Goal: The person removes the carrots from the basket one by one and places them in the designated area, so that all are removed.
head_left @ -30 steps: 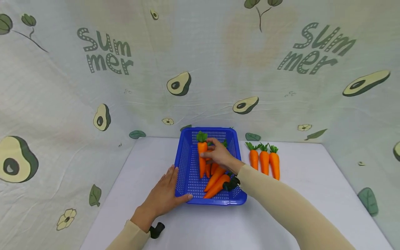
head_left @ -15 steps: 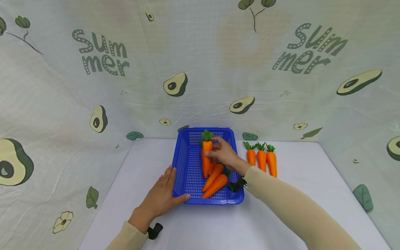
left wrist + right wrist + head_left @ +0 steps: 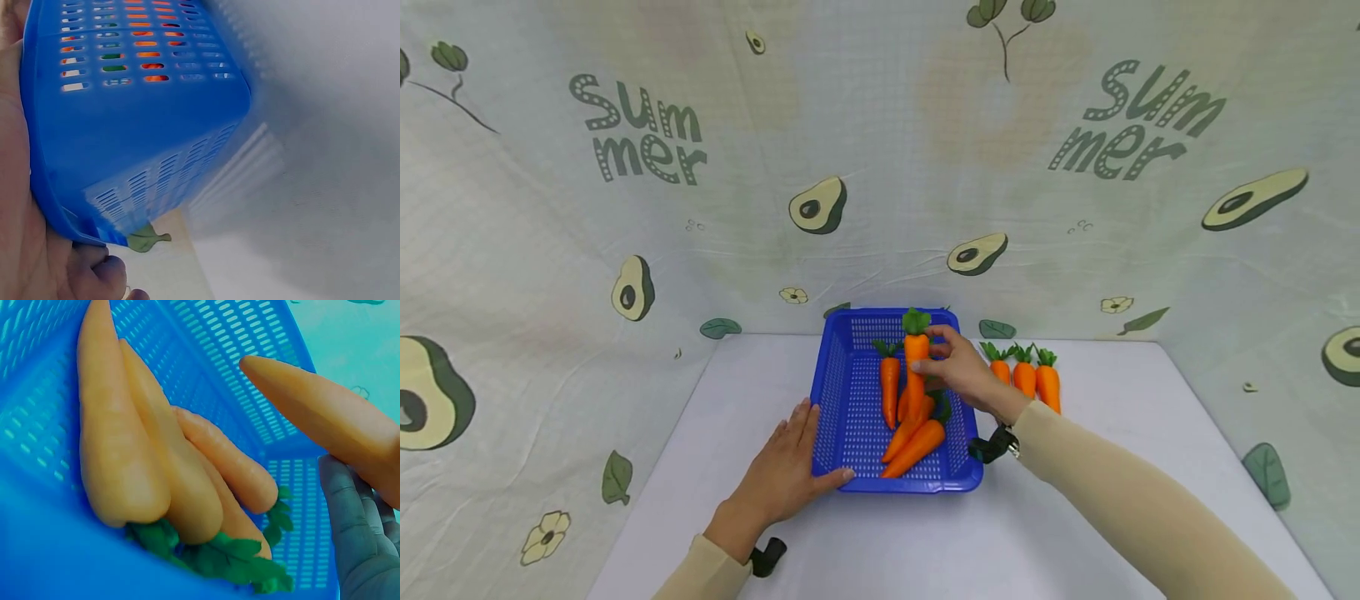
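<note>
A blue plastic basket (image 3: 850,483) with slotted walls sits on the white table. Inside it lie several orange carrots with green tops, one upright at the left (image 3: 889,387) and others slanting near the front right (image 3: 917,450). My right hand (image 3: 961,367) pinches another carrot (image 3: 915,350) by its upper part, leafy end away from me; in the right wrist view this carrot (image 3: 325,415) is raised above the others. My left hand (image 3: 778,471) rests along the basket's front left corner, fingers straight on the left side and thumb at the front rim.
To the right of the basket, 3 more carrots (image 3: 1025,377) lie side by side on the table (image 3: 1120,433), tops toward the back. A printed cloth (image 3: 895,150) with avocados hangs behind and on both sides. Each wrist wears a black device (image 3: 767,557).
My right hand has carried the pinched carrot rightward over the basket, uncovering the carrot at the left. The left hand stays at the basket's corner. The head view has shifted slightly.
</note>
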Motion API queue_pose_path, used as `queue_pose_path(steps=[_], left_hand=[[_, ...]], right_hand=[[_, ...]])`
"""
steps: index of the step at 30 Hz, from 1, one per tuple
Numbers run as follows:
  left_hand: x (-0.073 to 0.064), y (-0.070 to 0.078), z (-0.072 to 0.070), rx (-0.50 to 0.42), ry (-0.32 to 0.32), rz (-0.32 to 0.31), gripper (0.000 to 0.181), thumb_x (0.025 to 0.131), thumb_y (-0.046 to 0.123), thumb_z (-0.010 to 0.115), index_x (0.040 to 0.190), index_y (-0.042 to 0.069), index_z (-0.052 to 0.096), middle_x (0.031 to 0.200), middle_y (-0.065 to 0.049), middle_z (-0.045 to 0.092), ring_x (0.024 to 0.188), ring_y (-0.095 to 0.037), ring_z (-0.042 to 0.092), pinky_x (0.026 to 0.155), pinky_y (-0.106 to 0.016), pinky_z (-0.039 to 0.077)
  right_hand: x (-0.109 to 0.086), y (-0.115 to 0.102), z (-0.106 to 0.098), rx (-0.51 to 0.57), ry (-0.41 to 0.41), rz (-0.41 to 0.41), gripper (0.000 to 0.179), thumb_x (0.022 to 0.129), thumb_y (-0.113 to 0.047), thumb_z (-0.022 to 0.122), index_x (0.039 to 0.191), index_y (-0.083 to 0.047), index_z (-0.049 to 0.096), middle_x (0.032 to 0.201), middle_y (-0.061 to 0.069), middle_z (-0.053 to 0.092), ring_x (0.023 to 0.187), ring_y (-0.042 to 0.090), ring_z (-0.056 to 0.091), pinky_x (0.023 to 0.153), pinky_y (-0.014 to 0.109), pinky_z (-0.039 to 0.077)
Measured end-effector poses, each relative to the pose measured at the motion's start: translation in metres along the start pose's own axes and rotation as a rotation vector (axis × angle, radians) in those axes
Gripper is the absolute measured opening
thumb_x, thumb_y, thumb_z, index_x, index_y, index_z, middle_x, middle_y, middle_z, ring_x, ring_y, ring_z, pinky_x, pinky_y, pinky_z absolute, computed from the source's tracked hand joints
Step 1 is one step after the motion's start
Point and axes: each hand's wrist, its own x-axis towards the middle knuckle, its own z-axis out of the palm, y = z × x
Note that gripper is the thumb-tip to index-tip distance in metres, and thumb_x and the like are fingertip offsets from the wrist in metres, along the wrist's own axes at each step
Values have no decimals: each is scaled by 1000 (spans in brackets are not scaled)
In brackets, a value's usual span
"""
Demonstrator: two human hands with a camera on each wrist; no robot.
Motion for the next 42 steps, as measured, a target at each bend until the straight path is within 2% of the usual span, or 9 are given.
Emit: queue_pose_path(steps=[6, 14, 24, 28, 37, 42], left_hand=[[-1, 0, 0, 36, 8, 9, 123, 87, 89, 49, 168, 1, 18, 176, -20, 15, 163, -38, 18, 131, -57, 20], [-1, 0, 1, 38, 21, 24, 122, 88, 88, 49, 167, 0, 20, 175, -22, 17, 162, -39, 20, 130, -58, 22], [-2, 1, 0, 26, 16, 16, 122, 88, 87, 51, 168, 1, 20, 176, -21, 17, 162, -38, 20, 130, -58, 23], [-2, 2, 0, 25, 10, 13, 122, 88, 87, 51, 168, 1, 19, 176, -21, 16, 163, -38, 19, 130, -57, 23], [-2, 2, -2, 17, 2, 11, 121, 89, 85, 53, 168, 0, 18, 176, -22, 15, 163, -39, 19, 130, -57, 23], [-3, 2, -1, 18, 7, 20, 122, 89, 86, 52, 168, -1, 17, 176, -22, 14, 163, -38, 19, 130, -56, 23]], right_hand=[[-8, -1, -15, -15, 12, -17, 72, 97, -6, 75, 157, -7, 36, 147, 31, 54, 112, 36, 72, 88, 54, 64], [-21, -5, -38, -56, 32, -16, 73, 99, -12, 74, 159, -8, 32, 149, 30, 54, 112, 34, 73, 88, 49, 65], [-32, -9, -69, -92, 81, -2, 75, 100, -14, 73, 161, -8, 29, 152, 29, 52, 110, 31, 72, 90, 51, 64], [-38, -8, -82, -116, 100, 6, 77, 101, -15, 73, 162, -7, 27, 153, 30, 50, 111, 30, 70, 96, 54, 61], [-50, -1, -109, -195, 138, 43, 77, 102, -20, 72, 162, -9, 27, 154, 30, 49, 116, 35, 69, 100, 57, 58], [-57, 7, -130, -248, 159, 83, 78, 103, -23, 71, 164, -9, 24, 156, 31, 47, 125, 42, 66, 102, 56, 57]])
